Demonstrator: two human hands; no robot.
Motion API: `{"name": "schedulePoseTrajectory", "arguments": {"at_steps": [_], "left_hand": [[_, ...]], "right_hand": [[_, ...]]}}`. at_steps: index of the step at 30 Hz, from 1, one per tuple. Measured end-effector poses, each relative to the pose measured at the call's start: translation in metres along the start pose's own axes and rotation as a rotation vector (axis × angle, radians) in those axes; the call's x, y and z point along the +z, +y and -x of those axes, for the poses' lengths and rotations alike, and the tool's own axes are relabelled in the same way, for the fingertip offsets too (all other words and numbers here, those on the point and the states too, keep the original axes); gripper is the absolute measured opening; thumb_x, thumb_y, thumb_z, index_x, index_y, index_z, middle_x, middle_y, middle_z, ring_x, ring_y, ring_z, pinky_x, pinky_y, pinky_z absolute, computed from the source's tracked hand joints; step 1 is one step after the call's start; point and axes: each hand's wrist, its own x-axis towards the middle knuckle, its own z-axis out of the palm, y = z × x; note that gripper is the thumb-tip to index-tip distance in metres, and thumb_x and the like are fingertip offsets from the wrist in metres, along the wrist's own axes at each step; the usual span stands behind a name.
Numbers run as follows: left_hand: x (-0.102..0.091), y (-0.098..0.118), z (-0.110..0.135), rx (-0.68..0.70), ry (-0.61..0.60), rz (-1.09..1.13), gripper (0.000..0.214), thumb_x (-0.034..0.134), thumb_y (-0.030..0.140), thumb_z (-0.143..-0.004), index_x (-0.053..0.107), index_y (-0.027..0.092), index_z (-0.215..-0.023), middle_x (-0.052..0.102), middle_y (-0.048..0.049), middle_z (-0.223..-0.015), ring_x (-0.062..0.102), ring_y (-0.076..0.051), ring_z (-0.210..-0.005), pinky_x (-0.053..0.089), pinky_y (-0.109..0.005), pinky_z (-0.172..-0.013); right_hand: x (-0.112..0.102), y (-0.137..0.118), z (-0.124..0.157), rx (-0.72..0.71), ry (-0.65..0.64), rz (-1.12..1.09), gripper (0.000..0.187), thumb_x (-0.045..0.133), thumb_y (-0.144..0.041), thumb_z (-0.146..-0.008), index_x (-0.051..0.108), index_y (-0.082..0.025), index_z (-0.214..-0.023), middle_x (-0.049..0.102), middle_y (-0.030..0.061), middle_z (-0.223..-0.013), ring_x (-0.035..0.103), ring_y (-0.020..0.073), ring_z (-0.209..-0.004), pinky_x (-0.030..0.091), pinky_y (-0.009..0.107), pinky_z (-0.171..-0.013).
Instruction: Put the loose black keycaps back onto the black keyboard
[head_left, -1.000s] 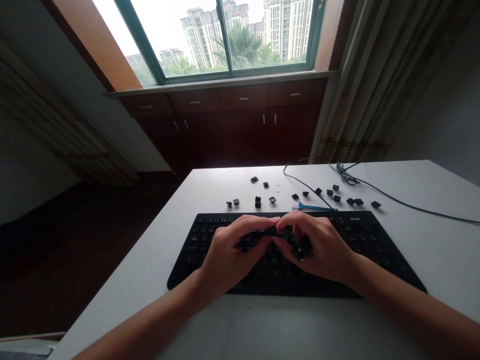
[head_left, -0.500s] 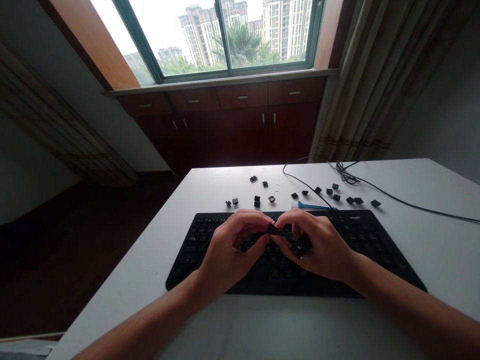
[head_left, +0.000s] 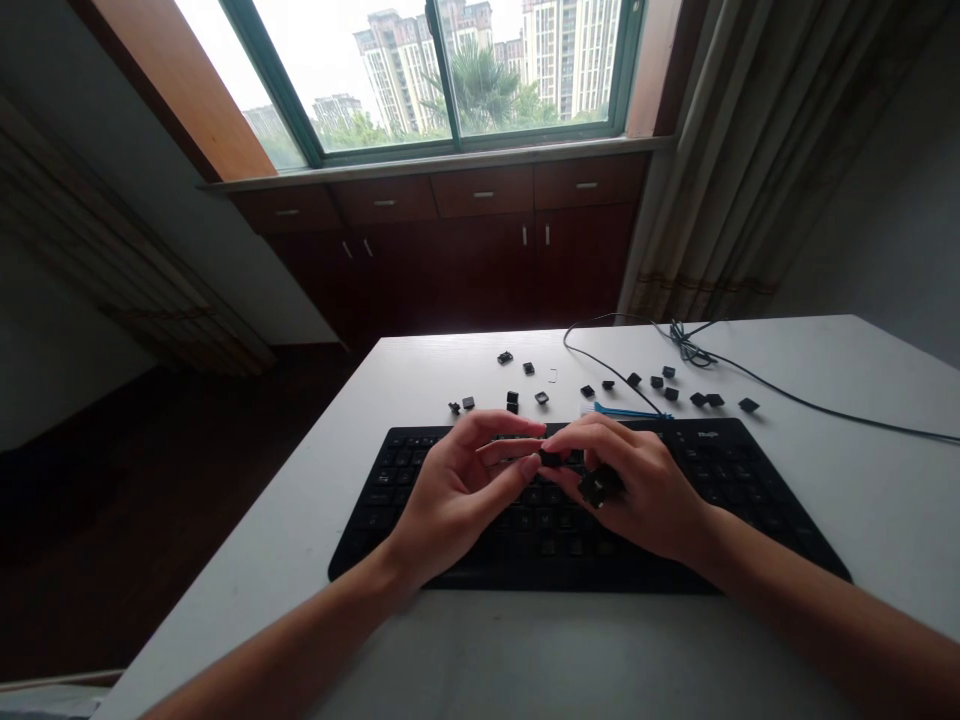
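Across this white desk (head_left: 892, 520), a small black keycap (head_left: 550, 458) sits at the fingertips of the right hand (head_left: 637, 490), with the half-open left hand (head_left: 454, 495) just beside it, its thumb almost touching. The right hand's curled fingers also clasp a dark cluster of keycaps (head_left: 600, 486), both hands hovering over a black keyboard (head_left: 585, 578) whose keys mostly remain seated. Beyond its far edge lie a scatter of loose keycaps (head_left: 541, 397), a blue brush (head_left: 630, 412) and a tangled black cable (head_left: 795, 403).
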Motion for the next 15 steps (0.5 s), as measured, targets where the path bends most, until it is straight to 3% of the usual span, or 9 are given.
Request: {"name": "schedulePoseTrajectory", "arguments": {"at_steps": [6, 15], "left_hand": [[-0.0016, 0.0019, -0.0009, -0.179, -0.057, -0.050, 0.020, 0.071, 0.025, -0.092, 0.072, 0.016, -0.110, 0.076, -0.0063, -0.104, 0.074, -0.017, -0.096, 0.060, -0.025, -0.090], [-0.0068, -0.0021, -0.0004, -0.156, -0.027, 0.022, 0.017, 0.075, 0.020, -0.089, 0.076, 0.019, -0.106, 0.076, -0.0046, -0.107, 0.073, -0.016, -0.097, 0.060, -0.023, -0.088]], "right_hand": [[0.0000, 0.0003, -0.0003, 0.019, 0.056, -0.003, 0.026, 0.075, -0.014, -0.084, 0.058, -0.020, -0.102, 0.066, 0.0010, -0.092, 0.061, 0.0115, -0.075, 0.050, 0.024, -0.066], [-0.0062, 0.0014, -0.0033, -0.090, -0.037, 0.062, 0.034, 0.074, -0.015, -0.086, 0.059, -0.020, -0.116, 0.069, 0.0046, -0.103, 0.064, 0.0127, -0.079, 0.051, 0.025, -0.065]]}}
